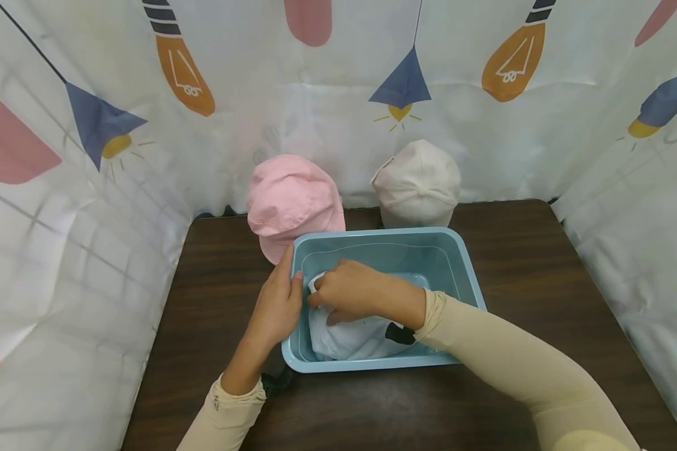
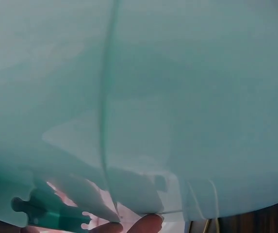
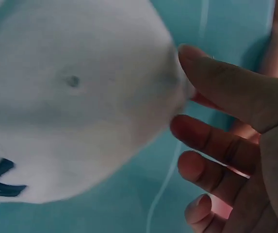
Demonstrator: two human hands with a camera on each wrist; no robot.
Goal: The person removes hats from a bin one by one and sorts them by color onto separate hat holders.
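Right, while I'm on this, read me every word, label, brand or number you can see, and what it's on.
No readable text anywhere.
Dark mark on the white cap in the blue bin: no letters can be made out.
Tiny mark on the left sleeve: too small to read.
Backdrop: lamp pictures and bulb pictures, no lettering visible.

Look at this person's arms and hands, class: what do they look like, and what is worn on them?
The left sleeve and right sleeve are long, plain, cream-coloured and close-fitting, with slight wrinkles at the wrist ends. A small dark mark shows on the left one. The left hand and right hand wear no gloves.
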